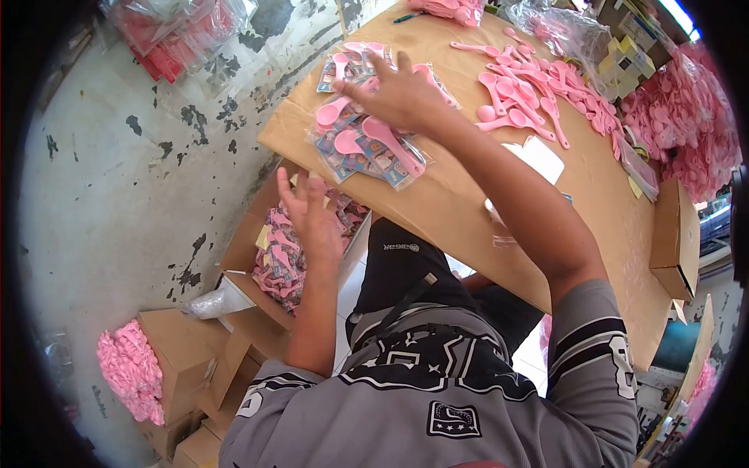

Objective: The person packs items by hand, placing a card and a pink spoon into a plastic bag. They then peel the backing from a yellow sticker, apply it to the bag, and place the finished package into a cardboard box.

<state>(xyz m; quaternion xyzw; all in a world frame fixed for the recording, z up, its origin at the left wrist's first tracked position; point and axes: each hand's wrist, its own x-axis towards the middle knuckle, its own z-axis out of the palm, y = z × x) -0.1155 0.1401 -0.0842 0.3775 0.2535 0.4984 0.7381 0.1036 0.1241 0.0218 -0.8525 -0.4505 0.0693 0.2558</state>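
Observation:
My right hand (398,95) is open, fingers spread, over a pile of clear plastic packets (382,148) at the table's left corner. The packets hold pink spoons and printed cards. My left hand (312,218), also open with fingers apart, hangs lower, just off the table edge and above a cardboard box (248,222). Inside that box are many similar packed pink spoons (281,257). Neither hand holds anything that I can see. Farther right on the brown table (460,183) lies a heap of loose pink spoons (519,90).
White card-like pieces (538,158) lie near my right forearm. Bags of pink spoons (683,113) and a cardboard box (676,238) stand at the right. Below left, a pink bundle (131,370) sits by more boxes (179,351). A peeling wall (140,179) borders the left.

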